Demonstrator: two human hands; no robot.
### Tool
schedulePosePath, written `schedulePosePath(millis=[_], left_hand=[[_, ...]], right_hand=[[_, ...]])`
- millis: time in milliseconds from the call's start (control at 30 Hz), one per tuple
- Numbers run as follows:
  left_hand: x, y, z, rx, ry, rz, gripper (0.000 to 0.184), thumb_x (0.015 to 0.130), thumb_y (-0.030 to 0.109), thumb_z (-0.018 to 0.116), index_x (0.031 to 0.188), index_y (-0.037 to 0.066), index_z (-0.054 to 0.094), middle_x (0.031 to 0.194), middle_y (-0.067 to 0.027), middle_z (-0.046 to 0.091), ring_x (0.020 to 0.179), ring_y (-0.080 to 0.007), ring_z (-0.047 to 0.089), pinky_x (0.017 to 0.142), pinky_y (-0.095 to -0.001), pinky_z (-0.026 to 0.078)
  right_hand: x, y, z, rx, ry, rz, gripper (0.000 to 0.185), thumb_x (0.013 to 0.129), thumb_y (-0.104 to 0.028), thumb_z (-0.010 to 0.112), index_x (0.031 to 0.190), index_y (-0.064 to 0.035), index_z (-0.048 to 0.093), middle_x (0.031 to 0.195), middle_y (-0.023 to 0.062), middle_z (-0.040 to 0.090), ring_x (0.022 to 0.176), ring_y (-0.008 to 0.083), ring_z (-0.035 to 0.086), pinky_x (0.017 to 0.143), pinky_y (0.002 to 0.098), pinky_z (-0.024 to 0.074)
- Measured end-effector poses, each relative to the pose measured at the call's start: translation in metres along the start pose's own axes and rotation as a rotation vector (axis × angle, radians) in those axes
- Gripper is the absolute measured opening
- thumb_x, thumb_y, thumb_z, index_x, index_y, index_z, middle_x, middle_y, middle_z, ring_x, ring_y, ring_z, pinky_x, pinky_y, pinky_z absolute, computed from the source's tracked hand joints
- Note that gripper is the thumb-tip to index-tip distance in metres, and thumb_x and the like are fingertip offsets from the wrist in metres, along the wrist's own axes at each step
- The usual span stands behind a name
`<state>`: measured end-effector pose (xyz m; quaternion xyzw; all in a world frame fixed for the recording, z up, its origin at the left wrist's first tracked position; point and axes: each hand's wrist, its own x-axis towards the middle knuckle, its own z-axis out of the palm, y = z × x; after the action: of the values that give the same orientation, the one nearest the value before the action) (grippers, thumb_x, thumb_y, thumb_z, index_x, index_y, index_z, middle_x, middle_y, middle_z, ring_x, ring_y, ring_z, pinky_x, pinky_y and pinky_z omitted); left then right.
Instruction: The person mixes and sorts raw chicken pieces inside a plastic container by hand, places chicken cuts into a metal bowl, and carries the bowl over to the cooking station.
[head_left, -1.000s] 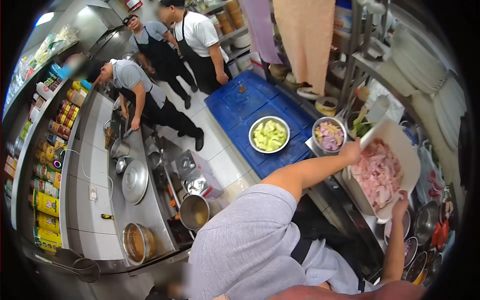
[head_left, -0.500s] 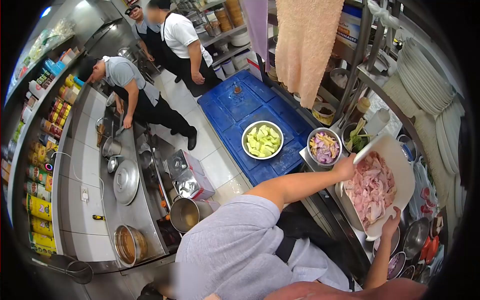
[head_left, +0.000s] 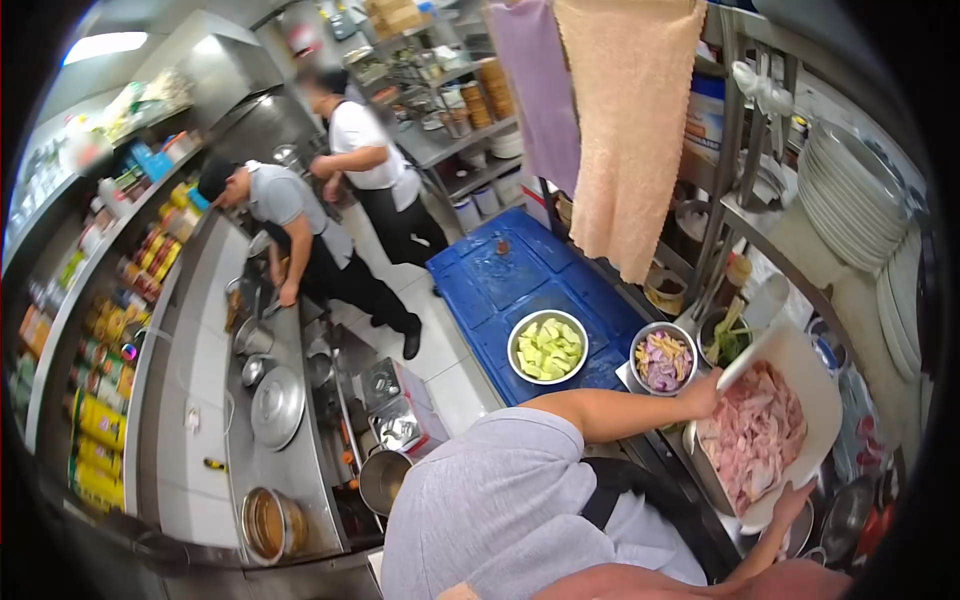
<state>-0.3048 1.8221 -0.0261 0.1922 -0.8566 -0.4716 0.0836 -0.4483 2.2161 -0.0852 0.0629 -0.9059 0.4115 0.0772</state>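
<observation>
A white plastic tub [head_left: 822, 400] holds a heap of cut raw meat [head_left: 755, 435], pale pink and looking like chicken. It is tilted, with its open top facing me. My left hand [head_left: 703, 394] grips the tub's near upper rim, fingers partly hidden behind the wall. Against the lower edge is my right hand [head_left: 793, 506], closed round the rim. Just beyond my left hand stands a metal bowl of cut onion and yellowish strips [head_left: 662, 358]. Farther left, a metal bowl of chopped green vegetable [head_left: 548, 347] rests on a blue chest lid [head_left: 480, 290].
Two co-workers are at the left: one bends over the steel counter [head_left: 290, 485], another in a white shirt [head_left: 357, 140] stands behind. A pot of brown liquid [head_left: 272, 525] sits on that counter. Stacked plates [head_left: 850, 195] fill the right shelf; a peach towel [head_left: 630, 130] hangs ahead.
My view has swung, so most things appear shifted right and down. Both hands remain on the tub. The white-shirted co-worker has raised their forearms, and a farther person is no longer clearly visible.
</observation>
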Motion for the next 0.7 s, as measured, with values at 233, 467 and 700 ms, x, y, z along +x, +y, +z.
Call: schedulePosePath(millis=[233,467,700], left_hand=[[-0.005,-0.016,-0.021,-0.074,-0.216,0.130,0.053,0.089,0.018,0.057,0.132,-0.002,0.033,0.098,-0.0337,0.064,0.091,-0.0508,0.063,0.078,-0.0568,0.049],[-0.068,-0.099,-0.140,-0.417,-0.656,0.120,0.047,0.096,0.034,0.057,0.128,0.000,0.051,0.097,-0.0183,0.067,0.081,-0.0281,0.069,0.062,-0.0400,0.054],[-0.161,-0.504,-0.216,0.374,-0.620,-0.368,0.035,0.087,0.029,0.067,0.110,0.003,0.065,0.090,-0.0141,0.068,0.079,-0.0288,0.068,0.070,-0.0411,0.057]], right_hand=[[-0.016,0.000,-0.030,-0.165,-0.081,-0.094,0.056,0.090,-0.012,0.064,0.141,0.0020,0.045,0.130,0.0250,0.058,0.121,0.0390,0.056,0.102,0.0428,0.0423],[-0.091,-0.062,-0.021,-0.553,0.040,0.121,0.059,0.097,-0.024,0.056,0.144,0.0041,0.035,0.130,0.0275,0.056,0.119,0.0438,0.056,0.101,0.0457,0.0437],[-0.122,-0.044,-0.021,-0.638,0.057,0.253,0.056,0.099,-0.032,0.052,0.140,0.0034,0.038,0.127,0.0311,0.057,0.119,0.0466,0.055,0.099,0.0488,0.0434]])
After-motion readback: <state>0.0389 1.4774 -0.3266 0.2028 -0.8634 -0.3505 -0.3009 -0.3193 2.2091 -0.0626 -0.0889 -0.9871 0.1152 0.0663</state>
